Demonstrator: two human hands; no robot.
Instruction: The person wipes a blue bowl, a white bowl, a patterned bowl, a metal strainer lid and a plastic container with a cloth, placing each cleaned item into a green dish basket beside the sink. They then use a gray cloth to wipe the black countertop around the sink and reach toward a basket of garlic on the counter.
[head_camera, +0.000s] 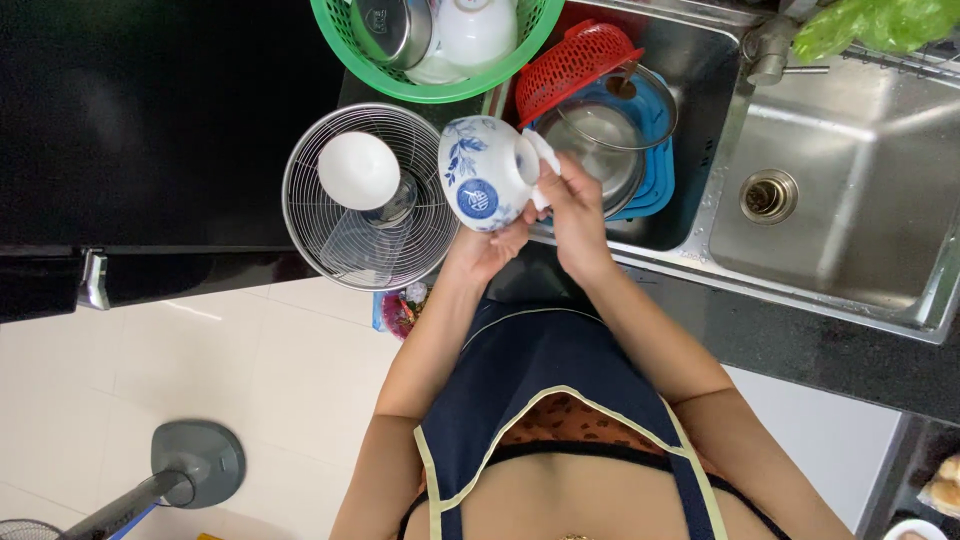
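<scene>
The left hand (492, 250) gripped a blue-and-white bowl (487, 172) from below, held over the sink (850, 190) edge, while the right hand (570, 200) was closed on a white cloth (543, 160) at its base; the wiping looked midway, and turning the bowl seemed due. A dark worktop (800, 340) ran above pale floor tiles (250, 370), with a wire basket (372, 196) and green basket (432, 88) beside.

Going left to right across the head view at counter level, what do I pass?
Round wire rack holding a white bowl → blue-and-white patterned bowl in the left hand → right hand → steel pot in blue basin → steel sink drain.
</scene>
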